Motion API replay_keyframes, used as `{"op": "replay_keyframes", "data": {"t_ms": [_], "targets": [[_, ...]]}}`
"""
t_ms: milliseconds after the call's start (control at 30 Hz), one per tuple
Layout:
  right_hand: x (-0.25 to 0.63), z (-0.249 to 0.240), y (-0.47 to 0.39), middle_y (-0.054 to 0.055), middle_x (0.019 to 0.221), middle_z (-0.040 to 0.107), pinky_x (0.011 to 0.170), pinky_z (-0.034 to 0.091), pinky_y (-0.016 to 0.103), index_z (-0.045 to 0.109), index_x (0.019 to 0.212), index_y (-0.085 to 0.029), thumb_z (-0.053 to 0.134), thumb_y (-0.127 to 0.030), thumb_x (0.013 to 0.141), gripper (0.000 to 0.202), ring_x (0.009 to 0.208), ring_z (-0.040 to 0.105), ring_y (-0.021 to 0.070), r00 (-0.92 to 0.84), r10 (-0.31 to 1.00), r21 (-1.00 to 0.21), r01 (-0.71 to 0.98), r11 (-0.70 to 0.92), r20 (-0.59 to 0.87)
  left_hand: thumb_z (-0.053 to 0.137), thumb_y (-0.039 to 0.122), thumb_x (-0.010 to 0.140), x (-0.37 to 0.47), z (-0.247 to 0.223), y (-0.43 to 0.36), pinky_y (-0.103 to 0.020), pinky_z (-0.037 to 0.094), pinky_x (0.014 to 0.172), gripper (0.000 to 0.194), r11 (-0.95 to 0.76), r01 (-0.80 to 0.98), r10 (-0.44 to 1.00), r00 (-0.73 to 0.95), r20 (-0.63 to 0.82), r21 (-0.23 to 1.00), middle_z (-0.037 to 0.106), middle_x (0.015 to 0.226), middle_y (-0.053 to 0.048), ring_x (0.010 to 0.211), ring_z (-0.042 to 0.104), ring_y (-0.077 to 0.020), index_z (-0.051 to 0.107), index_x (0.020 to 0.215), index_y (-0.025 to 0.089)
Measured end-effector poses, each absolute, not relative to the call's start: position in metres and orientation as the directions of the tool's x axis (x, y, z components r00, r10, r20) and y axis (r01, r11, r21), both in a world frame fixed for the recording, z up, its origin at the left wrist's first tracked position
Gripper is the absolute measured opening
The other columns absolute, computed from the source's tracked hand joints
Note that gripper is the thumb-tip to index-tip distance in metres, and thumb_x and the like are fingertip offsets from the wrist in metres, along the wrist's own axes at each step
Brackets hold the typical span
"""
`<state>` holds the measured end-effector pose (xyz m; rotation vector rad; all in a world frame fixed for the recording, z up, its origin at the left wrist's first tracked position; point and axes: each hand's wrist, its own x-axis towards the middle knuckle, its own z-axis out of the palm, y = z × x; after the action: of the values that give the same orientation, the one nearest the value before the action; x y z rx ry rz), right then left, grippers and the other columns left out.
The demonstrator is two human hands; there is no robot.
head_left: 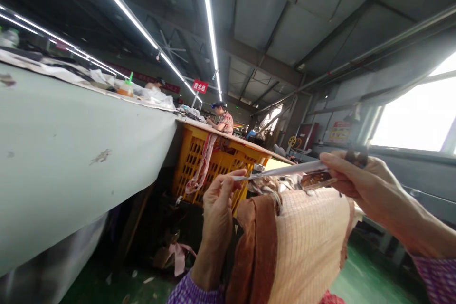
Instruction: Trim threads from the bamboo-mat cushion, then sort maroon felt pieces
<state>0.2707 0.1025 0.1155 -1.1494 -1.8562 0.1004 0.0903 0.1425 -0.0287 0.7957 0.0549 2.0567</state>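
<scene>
A thin white strip (285, 170) stretches between my two hands, above a bundle of beige and brown cloth (306, 242). My left hand (219, 209) pinches the strip's narrow left end between thumb and fingertips. At the strip's wider right end, my right hand (351, 175) closes thumb and fingers on it. Dark loops, seemingly scissor handles (356, 157), show at my right hand's fingers. Just left of that hand lies a brown patterned piece (315, 179); whether the hand touches it is unclear.
A table with a pale hanging cover (89, 137) fills the left side, holding a bottle with a green tip (126, 86). An orange slatted crate (192, 156) stands under the table beyond. Further back is a person (224, 121). Scraps lie on the green floor (370, 275).
</scene>
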Motion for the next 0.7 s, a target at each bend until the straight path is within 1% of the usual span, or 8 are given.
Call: {"op": "replay_keyframes", "data": {"t_ms": [100,133,200,300,400,500,600,700], "targets": [[0.262,0.122,0.106,-0.008,0.047,0.022,0.036,0.008,0.022,0.043,0.056,-0.020,0.071,-0.057,0.066,0.048,0.039,0.015,0.0050,-0.134,0.805,-0.720,0.379,0.580,0.578,0.073,0.037,0.074,0.089,-0.031,0.145,-0.032,0.047,0.091,0.022,-0.496,-0.826,0.787,-0.298,0.540,0.267,0.071,0.101,-0.006,0.094,0.065,-0.0176,0.065,0.070,0.016],[0.259,0.125,0.107,-0.008,0.047,0.023,0.036,0.006,0.021,0.046,0.057,-0.019,0.074,-0.055,0.065,0.046,0.039,0.013,0.0041,-0.150,0.802,-0.738,0.324,0.592,0.578,0.072,0.036,0.075,0.089,-0.033,0.146,-0.034,0.047,0.093,0.021,-0.467,-0.845,0.790,-0.267,0.552,0.259,0.071,0.101,-0.006,0.095,0.065,-0.0189,0.065,0.071,0.016],[0.252,0.131,0.108,-0.008,0.048,0.025,0.036,0.005,0.020,0.051,0.060,-0.018,0.076,-0.051,0.065,0.041,0.040,0.013,0.0031,-0.202,0.784,-0.734,0.277,0.621,0.587,0.070,0.035,0.077,0.088,-0.035,0.147,-0.036,0.047,0.094,0.020,-0.434,-0.863,0.787,-0.223,0.575,0.259,0.071,0.104,-0.007,0.096,0.066,-0.0205,0.065,0.072,0.016],[0.237,0.138,0.111,-0.009,0.046,0.025,0.037,0.006,0.019,0.058,0.066,-0.018,0.076,-0.047,0.068,0.034,0.040,0.016,0.0028,-0.269,0.744,-0.671,0.322,0.668,0.612,0.069,0.035,0.078,0.088,-0.038,0.147,-0.037,0.047,0.094,0.021,-0.435,-0.861,0.771,-0.208,0.602,0.261,0.070,0.107,-0.009,0.098,0.066,-0.0225,0.067,0.074,0.015],[0.215,0.143,0.119,-0.009,0.044,0.028,0.037,0.009,0.019,0.063,0.071,-0.016,0.074,-0.046,0.070,0.031,0.040,0.019,0.0028,-0.329,0.686,-0.581,0.368,0.726,0.649,0.069,0.034,0.078,0.087,-0.037,0.146,-0.037,0.048,0.095,0.019,-0.436,-0.863,0.760,-0.201,0.618,0.255,0.071,0.104,-0.010,0.096,0.067,-0.0231,0.067,0.075,0.015],[0.186,0.144,0.136,-0.004,0.048,0.044,0.037,0.016,0.019,0.065,0.068,-0.014,0.073,-0.044,0.069,0.031,0.040,0.025,0.0031,-0.427,0.631,-0.493,0.396,0.775,0.648,0.068,0.031,0.079,0.086,-0.036,0.143,-0.036,0.048,0.094,0.016,-0.442,-0.860,0.758,-0.207,0.618,0.255,0.072,0.102,-0.008,0.094,0.067,-0.0221,0.068,0.075,0.015],[0.161,0.137,0.161,-0.001,0.058,0.057,0.042,0.028,0.020,0.065,0.068,-0.013,0.072,-0.043,0.067,0.031,0.047,0.040,0.0055,-0.524,0.621,-0.420,0.461,0.782,0.583,0.067,0.030,0.080,0.085,-0.036,0.142,-0.035,0.048,0.093,0.014,-0.457,-0.852,0.750,-0.216,0.626,0.254,0.072,0.101,-0.007,0.095,0.067,-0.0220,0.070,0.078,0.016],[0.149,0.127,0.188,0.000,0.062,0.060,0.050,0.036,0.021,0.066,0.068,-0.013,0.071,-0.041,0.066,0.029,0.055,0.050,0.0087,-0.577,0.687,-0.318,0.615,0.722,0.442,0.066,0.031,0.081,0.084,-0.037,0.143,-0.038,0.047,0.096,0.016,-0.480,-0.835,0.736,-0.216,0.642,0.270,0.072,0.101,-0.008,0.096,0.066,-0.0230,0.071,0.084,0.016]]}}
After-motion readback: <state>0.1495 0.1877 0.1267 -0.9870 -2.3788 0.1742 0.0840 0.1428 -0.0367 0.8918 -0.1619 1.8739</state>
